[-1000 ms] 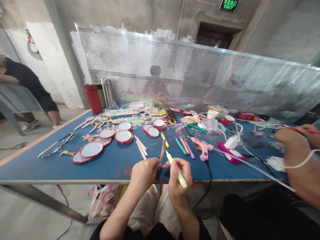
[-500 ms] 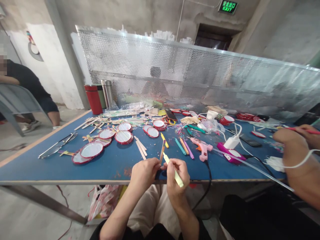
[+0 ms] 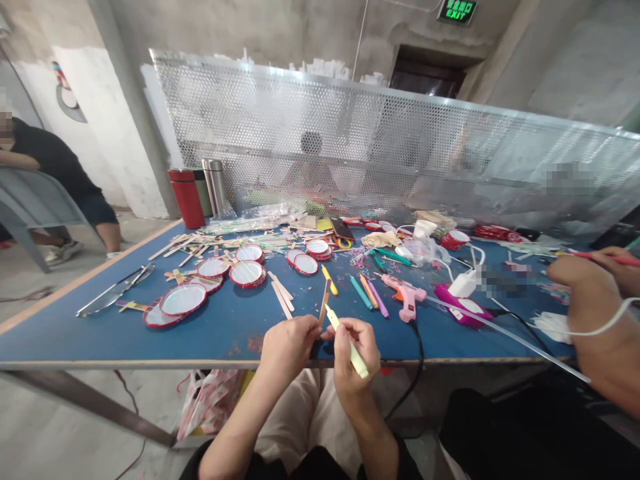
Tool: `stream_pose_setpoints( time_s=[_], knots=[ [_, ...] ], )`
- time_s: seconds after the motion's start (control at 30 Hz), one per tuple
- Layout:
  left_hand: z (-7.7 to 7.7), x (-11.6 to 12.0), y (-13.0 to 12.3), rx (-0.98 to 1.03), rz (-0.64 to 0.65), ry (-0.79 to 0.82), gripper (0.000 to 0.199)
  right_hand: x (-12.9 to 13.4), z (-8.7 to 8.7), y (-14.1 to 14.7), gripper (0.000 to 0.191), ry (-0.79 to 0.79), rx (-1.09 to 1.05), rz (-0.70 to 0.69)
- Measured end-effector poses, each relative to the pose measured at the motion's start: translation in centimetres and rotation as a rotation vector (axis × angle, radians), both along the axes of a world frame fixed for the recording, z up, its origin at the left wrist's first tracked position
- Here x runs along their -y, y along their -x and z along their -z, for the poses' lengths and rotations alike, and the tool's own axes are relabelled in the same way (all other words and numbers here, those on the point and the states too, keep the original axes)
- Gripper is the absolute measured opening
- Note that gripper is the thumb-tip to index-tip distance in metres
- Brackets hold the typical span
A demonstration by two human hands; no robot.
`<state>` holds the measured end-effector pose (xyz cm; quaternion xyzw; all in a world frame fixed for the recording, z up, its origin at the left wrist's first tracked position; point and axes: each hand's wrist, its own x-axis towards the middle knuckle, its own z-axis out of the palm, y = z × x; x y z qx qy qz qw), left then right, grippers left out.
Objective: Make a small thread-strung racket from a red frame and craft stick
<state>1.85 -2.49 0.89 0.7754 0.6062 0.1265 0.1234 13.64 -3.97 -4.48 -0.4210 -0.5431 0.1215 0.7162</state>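
Note:
My left hand [image 3: 293, 343] is closed on a thin wooden craft stick [image 3: 325, 301], which stands up from the fingers and has purple and orange-brown colouring on it. Pinched in my right hand [image 3: 356, 340] is a pale yellow marker [image 3: 354, 352], its tip touching or very close to the stick. Just beyond lies a bright yellow marker [image 3: 330, 281]. Teal [image 3: 361, 293], orange [image 3: 370, 291] and purple [image 3: 378, 299] markers lie to the right. Plain craft sticks [image 3: 281, 293] rest left of my hands.
Round red-rimmed discs [image 3: 183, 300] lie at left. A pink glue gun [image 3: 406, 297] with a black cord and a magenta power strip [image 3: 463, 307] are at right. A red flask [image 3: 187, 199] stands at the back left before a perforated metal screen [image 3: 350, 147]. A co-worker's arm [image 3: 600, 327] reaches in from the right.
My hands stay in almost the same place. The back end of the pale yellow marker has shifted slightly downward. The stick is held as before.

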Motion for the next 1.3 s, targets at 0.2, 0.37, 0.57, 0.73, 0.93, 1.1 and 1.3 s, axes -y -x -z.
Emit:
stream_pose_setpoints(
  time_s=[0.2, 0.37, 0.57, 0.73, 0.93, 1.1, 1.3],
  knots=[
    [0.19, 0.00, 0.00, 0.008, -0.001, -0.006, 0.027, -0.08, 0.30, -0.09, 0.006, -0.003, 0.016, -0.003],
    [0.41, -0.01, 0.04, 0.006, 0.001, -0.019, 0.026, -0.05, 0.28, -0.06, 0.006, 0.011, 0.015, -0.006],
    [0.28, -0.03, 0.04, 0.005, -0.003, -0.011, 0.025, -0.21, 0.28, 0.03, 0.007, -0.014, -0.013, 0.019],
    [0.26, -0.03, 0.00, 0.009, 0.006, -0.007, 0.024, -0.32, 0.57, -0.12, 0.009, -0.031, 0.024, 0.015],
    [0.28, 0.09, 0.06, 0.012, 0.008, -0.012, 0.025, -0.34, 0.44, -0.15, 0.008, -0.018, 0.068, 0.027],
    [0.25, 0.02, 0.00, -0.004, -0.002, -0.013, 0.025, -0.38, 0.74, -0.05, 0.008, 0.003, 0.018, 0.047],
    [0.28, 0.02, -0.04, 0.005, -0.003, -0.014, 0.027, -0.38, 0.94, -0.27, 0.010, -0.005, 0.044, 0.014]
  ],
)
